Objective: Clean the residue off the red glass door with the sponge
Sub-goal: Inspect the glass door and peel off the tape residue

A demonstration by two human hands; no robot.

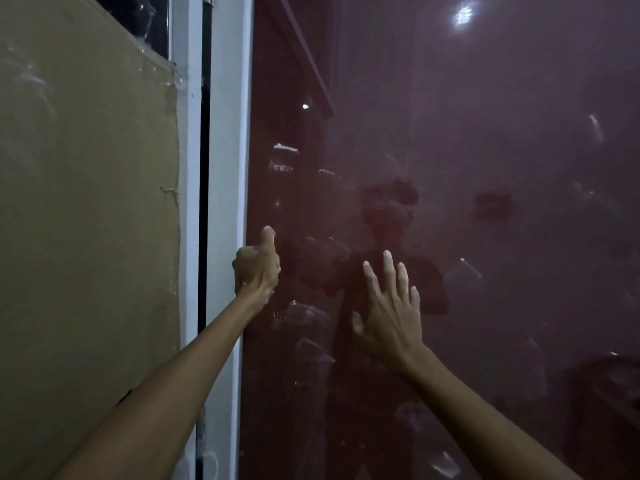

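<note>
— Red glass door (485, 168) fills most of my view, with pale smears of residue (287, 157) scattered across it, thickest near the white frame (227, 168) on the left side.

— Where are the hands?

— My left hand (258, 268) is up at the door's edge beside the frame, fingers curled, thumb pointing upward. It may be wrapped around the sponge, but I cannot see one; whatever it holds, if anything, is hidden behind the knuckles. My right hand (391, 313) is spread wide, fingers straight, flat toward the glass and holding nothing. Whether the palm actually touches the pane I cannot tell.

— So which step is this?

— I judge it the wiping stage, barely advanced: streaks show above, below and to the right of both hands.

— And next?

— If the sponge is in the left hand, it needs to press flat against the glass and sweep across the smears, working outward from the frame. The right hand looks placed to steady the door. Brown board (86, 202) sits to the left of the frame, outside the job.
</note>
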